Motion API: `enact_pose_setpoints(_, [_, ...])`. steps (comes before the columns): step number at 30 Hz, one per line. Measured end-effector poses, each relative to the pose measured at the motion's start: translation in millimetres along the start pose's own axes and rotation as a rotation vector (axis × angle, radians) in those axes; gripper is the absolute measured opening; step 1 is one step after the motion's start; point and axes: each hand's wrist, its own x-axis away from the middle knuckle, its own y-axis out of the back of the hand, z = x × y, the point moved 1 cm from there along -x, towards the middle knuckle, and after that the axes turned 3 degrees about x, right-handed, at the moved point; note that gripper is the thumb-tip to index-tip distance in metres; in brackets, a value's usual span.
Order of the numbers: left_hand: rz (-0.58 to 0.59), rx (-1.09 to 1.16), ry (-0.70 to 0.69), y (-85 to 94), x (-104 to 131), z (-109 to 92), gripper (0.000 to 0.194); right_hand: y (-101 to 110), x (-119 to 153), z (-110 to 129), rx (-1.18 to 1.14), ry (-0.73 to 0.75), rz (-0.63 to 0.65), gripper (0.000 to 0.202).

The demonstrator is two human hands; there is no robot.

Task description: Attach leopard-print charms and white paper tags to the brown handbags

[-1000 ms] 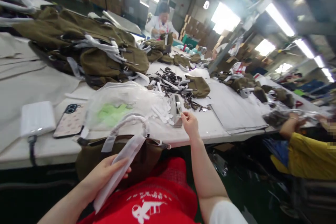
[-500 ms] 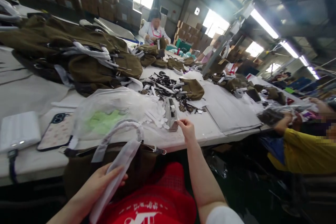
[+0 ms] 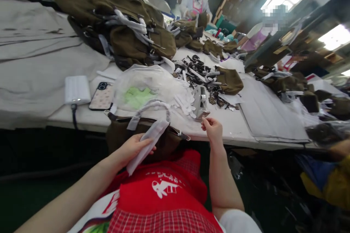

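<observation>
My left hand [image 3: 140, 146] is closed around a folded strip of white wrapping [image 3: 149, 145], held slanting over a brown handbag [image 3: 123, 134]. The bag leans at the table's front edge against my lap, with one handle [image 3: 153, 105] arching up in white wrap. My right hand [image 3: 213, 129] is pinched at the front end of a grey tape dispenser [image 3: 200, 102]; anything between the fingertips is too small to make out. White cut pieces [image 3: 183, 100] lie beside the dispenser, next to a clear plastic bag [image 3: 164, 83] with green pieces [image 3: 139, 96] in it.
A phone [image 3: 101, 95] and a white power bank [image 3: 77, 89] with a cable lie at left. Brown bags [image 3: 131, 40] are heaped behind. Dark straps and metal fittings [image 3: 197, 69] lie near a small brown pouch [image 3: 229, 80]. Co-workers [image 3: 195, 3] are across the table.
The view has tilted down and turned left, so things sit further right and higher in it. My right hand stays pinched at the dispenser; my left keeps hold of the white wrapping.
</observation>
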Motion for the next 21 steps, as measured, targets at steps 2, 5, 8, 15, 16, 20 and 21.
enact_pose_setpoints(2, [0.004, 0.012, 0.003, -1.1, -0.9, 1.7, 0.053, -22.8, 34.6, 12.1, -0.055, 0.029, 0.191, 0.033])
enact_pose_setpoints(5, [0.007, 0.018, -0.021, -3.7, -1.7, 3.7, 0.052, -65.9, 83.4, 22.6, -0.115, -0.045, 0.553, 0.033])
enact_pose_setpoints(8, [0.016, -0.045, -0.071, -5.5, -1.9, 4.4, 0.047, -103.7, 106.7, 19.8, -0.074, -0.105, 0.741, 0.032])
enact_pose_setpoints(15, [-0.026, -0.256, -0.250, 2.7, -3.6, 8.2, 0.033, -128.7, 99.6, -1.6, 0.236, -0.076, 0.703, 0.037])
enact_pose_setpoints(16, [-0.020, -0.229, -0.248, 3.8, -3.4, 8.4, 0.035, -128.6, 98.6, -3.6, 0.287, -0.070, 0.697, 0.040])
enact_pose_setpoints(20, [-0.036, -0.032, -0.158, 4.5, -2.6, 6.7, 0.044, -129.8, 100.1, -9.8, 0.277, -0.125, 0.745, 0.050])
enact_pose_setpoints(21, [-0.038, 0.026, -0.124, 4.0, -2.7, 6.5, 0.044, -130.4, 101.6, -10.7, 0.202, -0.153, 0.768, 0.051])
